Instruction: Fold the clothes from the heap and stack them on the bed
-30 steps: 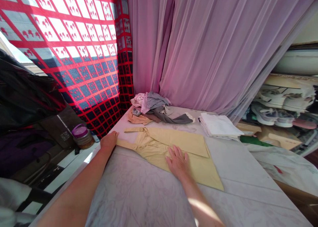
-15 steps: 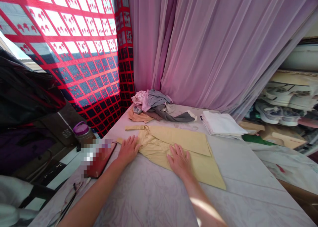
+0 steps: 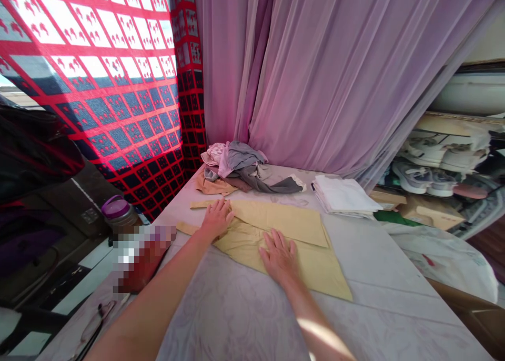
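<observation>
Yellow shirt [image 3: 284,219] under left hand [image 3: 215,220], right hand [image 3: 279,257], fingers [image 3: 273,243] spread.

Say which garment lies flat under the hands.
The yellow shirt, under the left hand and right hand; others lie in a rumpled pile or white stack.

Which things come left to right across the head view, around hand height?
Purple-lidded jar → left hand → right hand → stack of folded white cloth → pale sneakers on a shelf
</observation>
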Available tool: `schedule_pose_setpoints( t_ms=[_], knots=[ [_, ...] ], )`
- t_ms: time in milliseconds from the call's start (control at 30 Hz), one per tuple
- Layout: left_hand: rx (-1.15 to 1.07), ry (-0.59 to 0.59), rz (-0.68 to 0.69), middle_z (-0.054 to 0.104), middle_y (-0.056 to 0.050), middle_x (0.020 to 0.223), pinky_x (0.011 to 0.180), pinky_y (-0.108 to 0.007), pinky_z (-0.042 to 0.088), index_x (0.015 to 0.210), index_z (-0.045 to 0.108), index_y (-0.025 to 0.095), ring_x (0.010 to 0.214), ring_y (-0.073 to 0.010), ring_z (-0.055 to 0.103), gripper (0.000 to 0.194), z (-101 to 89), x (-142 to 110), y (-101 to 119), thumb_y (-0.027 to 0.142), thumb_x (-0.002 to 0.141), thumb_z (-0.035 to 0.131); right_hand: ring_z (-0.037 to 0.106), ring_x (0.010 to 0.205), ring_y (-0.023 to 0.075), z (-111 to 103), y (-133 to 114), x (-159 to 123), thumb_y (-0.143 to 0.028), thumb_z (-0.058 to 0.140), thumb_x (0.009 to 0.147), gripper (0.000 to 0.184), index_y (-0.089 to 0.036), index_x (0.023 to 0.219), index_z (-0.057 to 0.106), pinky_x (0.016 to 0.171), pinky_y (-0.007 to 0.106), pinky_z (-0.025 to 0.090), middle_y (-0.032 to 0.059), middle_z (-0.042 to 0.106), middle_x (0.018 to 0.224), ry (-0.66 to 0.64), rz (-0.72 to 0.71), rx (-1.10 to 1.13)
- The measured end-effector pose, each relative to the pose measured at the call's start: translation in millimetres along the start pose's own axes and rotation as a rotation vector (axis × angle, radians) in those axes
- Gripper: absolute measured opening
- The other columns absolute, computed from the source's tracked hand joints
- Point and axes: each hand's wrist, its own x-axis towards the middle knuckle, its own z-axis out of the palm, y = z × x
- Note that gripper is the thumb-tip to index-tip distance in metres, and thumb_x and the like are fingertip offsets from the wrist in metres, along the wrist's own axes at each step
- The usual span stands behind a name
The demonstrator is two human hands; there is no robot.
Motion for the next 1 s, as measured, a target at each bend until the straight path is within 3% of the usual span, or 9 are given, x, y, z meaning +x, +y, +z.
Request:
schedule_pose_setpoints(
  t_ms=[133,300,400,533,633,733,867,1000],
  knots=[
    [-0.023,-0.171,-0.067,0.023,-0.009,0.158,0.114,-0.053,0.02,0.15,0.027,0.022,0.144,-0.029,0.022,0.062,1.0,23,-5,0.052,0.096,0.022,0.014,0.145,0.023,1,1,0,-0.048,0.025,0.097,0.055,-0.028,0.148,0.033,0.113,0.055,0.006,0.0048,0.021,0.158,0.02,-0.01,0.013],
    [-0.024,-0.213,-0.114,0.018,-0.007,0.159,0.115,-0.056,0.015,0.151,0.023,0.024,0.146,-0.0287,0.016,0.063,8.3,28,-32,0.054,0.095,0.02,0.016,0.145,0.023,2,2,-1,-0.048,0.027,0.097,0.055,-0.027,0.147,0.035,0.113,0.055,0.007,0.005,0.022,0.158,0.045,-0.03,0.026],
    [-0.029,-0.226,-0.121,0.019,-0.006,0.159,0.115,-0.054,0.016,0.151,0.022,0.025,0.146,-0.0274,0.017,0.064,7.2,30,-37,0.055,0.095,0.02,0.016,0.145,0.0236,2,2,-1,-0.048,0.027,0.097,0.055,-0.027,0.147,0.036,0.113,0.056,0.008,0.0056,0.022,0.158,0.048,-0.025,0.021],
    [-0.02,-0.177,-0.135,0.015,-0.011,0.16,0.114,-0.058,0.016,0.152,0.018,0.02,0.146,-0.0302,0.015,0.068,0.3,31,-19,0.057,0.095,0.017,0.016,0.145,0.024,3,2,-1,-0.048,0.027,0.097,0.054,-0.028,0.147,0.035,0.113,0.055,0.008,0.0057,0.022,0.158,0.043,-0.029,0.025],
    [0.003,-0.097,0.083,0.016,-0.008,0.16,0.116,-0.055,0.01,0.151,0.024,0.024,0.147,-0.0267,0.012,0.064,0.5,23,3,0.056,0.096,0.019,0.015,0.145,0.0241,4,2,0,-0.048,0.026,0.097,0.055,-0.028,0.148,0.034,0.113,0.055,0.007,0.0052,0.022,0.158,0.041,-0.021,0.03],
    [-0.001,-0.183,0.228,0.023,-0.004,0.158,0.116,-0.057,0.009,0.148,0.031,0.03,0.146,-0.0249,0.018,0.057,4.9,13,15,0.053,0.097,0.019,0.015,0.145,0.0243,4,3,0,-0.049,0.025,0.097,0.056,-0.028,0.148,0.034,0.113,0.055,0.006,0.0052,0.022,0.158,0.042,-0.024,0.036],
    [-0.002,-0.244,0.198,0.025,-0.005,0.158,0.113,-0.061,0.011,0.147,0.031,0.031,0.145,-0.027,0.019,0.056,5.0,9,18,0.053,0.097,0.023,0.016,0.144,0.024,4,3,1,-0.05,0.025,0.097,0.055,-0.028,0.147,0.036,0.113,0.055,0.007,0.0056,0.024,0.158,0.054,-0.031,0.05],
    [0.029,-0.12,0.187,0.032,-0.008,0.155,0.114,-0.06,0.013,0.144,0.04,0.025,0.143,-0.0286,0.025,0.055,1.2,0,36,0.048,0.098,0.021,0.016,0.144,0.0241,5,4,1,-0.05,0.026,0.096,0.056,-0.028,0.146,0.036,0.112,0.056,0.007,0.0055,0.024,0.158,0.063,-0.032,0.071]
  ],
)
